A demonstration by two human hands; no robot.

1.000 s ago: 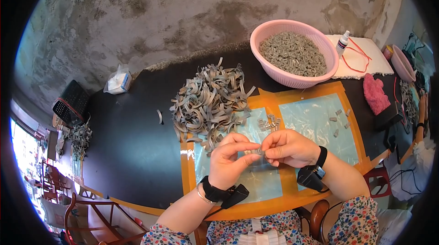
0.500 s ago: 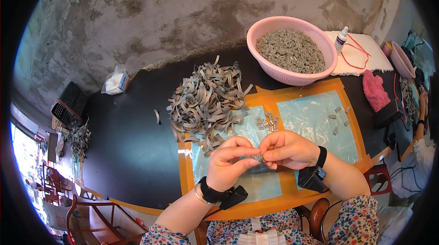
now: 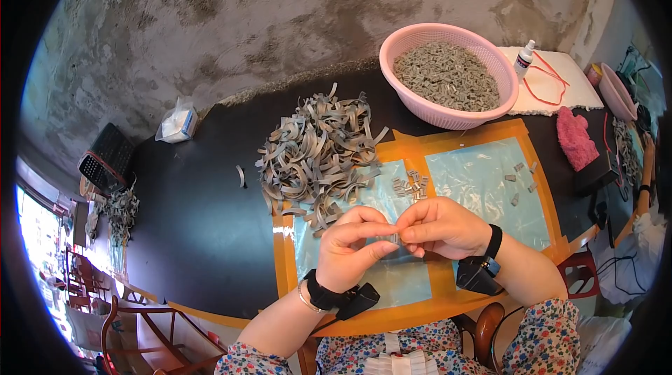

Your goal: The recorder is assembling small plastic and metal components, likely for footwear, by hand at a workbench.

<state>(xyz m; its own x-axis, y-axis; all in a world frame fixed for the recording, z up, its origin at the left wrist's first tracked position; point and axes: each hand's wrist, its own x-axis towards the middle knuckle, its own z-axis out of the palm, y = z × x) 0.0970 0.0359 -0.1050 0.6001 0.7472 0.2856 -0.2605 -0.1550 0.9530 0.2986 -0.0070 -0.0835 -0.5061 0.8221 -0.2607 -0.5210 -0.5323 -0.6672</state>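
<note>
My left hand (image 3: 352, 247) and my right hand (image 3: 442, 229) meet fingertip to fingertip over the blue sheet (image 3: 402, 284). Both pinch a small grey metal-looking piece (image 3: 396, 238), mostly covered by the fingers. Just beyond them lies a little cluster of similar short grey pieces (image 3: 413, 184). To the far left of my hands rises a tangled heap of curved grey strips (image 3: 315, 154). A few more short pieces (image 3: 514, 177) are scattered on the sheet's right part.
A pink basket (image 3: 386, 70) full of small grey pieces stands at the back. Right of it, a white foam board (image 3: 539, 98) bears a spray bottle (image 3: 524, 60) and red cord. A pink cloth (image 3: 577, 138) lies at right. Another person's arm (image 3: 645, 179) shows at the far right edge.
Both hands keep their pinch in nearly the same place; the fingers have shifted only slightly around the small piece. The heap, basket and scattered pieces look the same.
</note>
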